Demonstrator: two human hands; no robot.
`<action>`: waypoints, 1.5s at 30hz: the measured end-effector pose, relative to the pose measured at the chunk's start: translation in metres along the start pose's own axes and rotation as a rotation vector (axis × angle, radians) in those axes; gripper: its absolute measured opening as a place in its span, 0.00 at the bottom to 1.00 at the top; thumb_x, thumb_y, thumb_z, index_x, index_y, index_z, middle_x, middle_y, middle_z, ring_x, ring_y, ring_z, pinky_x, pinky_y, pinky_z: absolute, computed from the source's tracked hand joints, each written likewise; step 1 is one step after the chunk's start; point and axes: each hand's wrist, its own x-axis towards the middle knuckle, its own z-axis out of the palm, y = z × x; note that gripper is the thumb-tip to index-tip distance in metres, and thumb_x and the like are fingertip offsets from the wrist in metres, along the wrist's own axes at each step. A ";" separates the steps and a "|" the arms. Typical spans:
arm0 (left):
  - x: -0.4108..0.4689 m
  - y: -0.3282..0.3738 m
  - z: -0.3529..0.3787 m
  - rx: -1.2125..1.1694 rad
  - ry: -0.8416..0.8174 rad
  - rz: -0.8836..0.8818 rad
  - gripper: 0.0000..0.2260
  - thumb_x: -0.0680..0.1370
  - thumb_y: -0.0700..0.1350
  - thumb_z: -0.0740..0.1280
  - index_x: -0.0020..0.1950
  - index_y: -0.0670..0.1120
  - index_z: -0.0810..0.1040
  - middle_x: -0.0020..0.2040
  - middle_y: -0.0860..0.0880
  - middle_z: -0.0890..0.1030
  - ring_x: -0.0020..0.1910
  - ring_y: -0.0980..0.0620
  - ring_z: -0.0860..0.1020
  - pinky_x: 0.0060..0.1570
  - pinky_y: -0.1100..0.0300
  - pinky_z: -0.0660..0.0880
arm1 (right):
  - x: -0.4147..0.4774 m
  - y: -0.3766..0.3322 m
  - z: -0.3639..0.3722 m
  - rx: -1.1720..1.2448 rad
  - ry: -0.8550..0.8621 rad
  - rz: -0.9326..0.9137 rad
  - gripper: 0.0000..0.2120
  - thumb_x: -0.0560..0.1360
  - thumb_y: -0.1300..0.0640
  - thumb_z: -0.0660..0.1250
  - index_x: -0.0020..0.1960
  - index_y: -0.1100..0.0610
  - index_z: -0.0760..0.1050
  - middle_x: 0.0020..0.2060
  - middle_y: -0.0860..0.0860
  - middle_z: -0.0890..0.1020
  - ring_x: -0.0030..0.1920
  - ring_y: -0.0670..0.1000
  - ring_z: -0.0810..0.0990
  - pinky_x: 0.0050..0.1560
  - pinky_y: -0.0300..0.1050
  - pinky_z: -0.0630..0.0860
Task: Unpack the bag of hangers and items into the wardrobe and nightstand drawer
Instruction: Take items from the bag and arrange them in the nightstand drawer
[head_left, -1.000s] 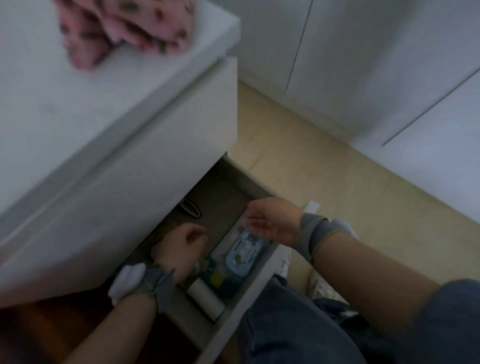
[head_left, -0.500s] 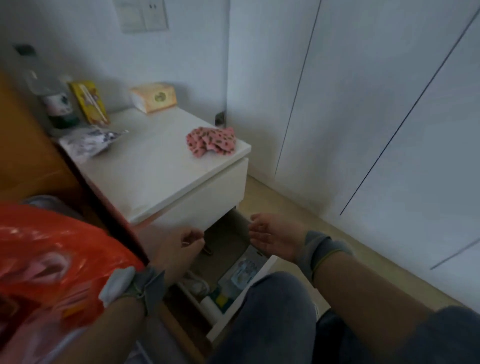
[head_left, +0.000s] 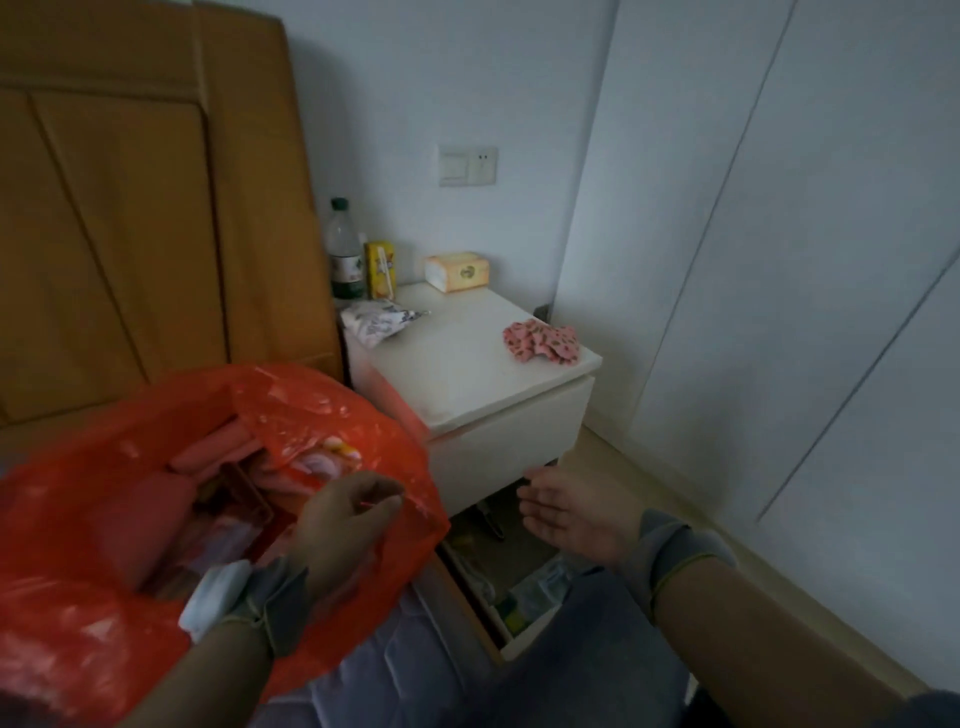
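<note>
Our left hand (head_left: 347, 525) pinches the rim of the red bag (head_left: 78, 519) with curled fingers. The bag stands open, left of the nightstand (head_left: 467, 358), with pink items (head_left: 208, 452) inside. Our right hand (head_left: 571, 514) holds nothing, its fingers straight and relaxed, above the open drawer (head_left: 511, 644).

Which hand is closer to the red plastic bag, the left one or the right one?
Left. The left hand pinches the rim of the bag; the right hand hangs open over the drawer, apart from the bag.
</note>
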 end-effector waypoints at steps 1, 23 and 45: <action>-0.005 -0.008 -0.008 0.008 0.031 -0.025 0.05 0.68 0.52 0.66 0.41 0.57 0.79 0.42 0.53 0.84 0.43 0.54 0.81 0.49 0.58 0.76 | -0.001 0.004 0.009 -0.013 -0.013 0.003 0.13 0.78 0.62 0.62 0.62 0.61 0.71 0.48 0.56 0.77 0.45 0.52 0.76 0.44 0.42 0.76; -0.013 -0.138 -0.033 0.210 -0.077 -0.354 0.35 0.63 0.64 0.71 0.64 0.47 0.72 0.62 0.50 0.76 0.57 0.52 0.76 0.55 0.60 0.72 | 0.060 0.076 0.124 -0.683 -0.129 -0.078 0.09 0.76 0.64 0.61 0.53 0.57 0.76 0.46 0.55 0.77 0.46 0.49 0.77 0.46 0.41 0.77; 0.014 -0.180 -0.087 0.216 0.197 -0.395 0.26 0.57 0.66 0.63 0.46 0.48 0.77 0.33 0.52 0.76 0.34 0.51 0.72 0.31 0.60 0.64 | 0.141 0.061 0.173 -1.124 -0.275 -0.309 0.17 0.75 0.62 0.63 0.63 0.54 0.74 0.55 0.50 0.80 0.52 0.51 0.79 0.46 0.35 0.75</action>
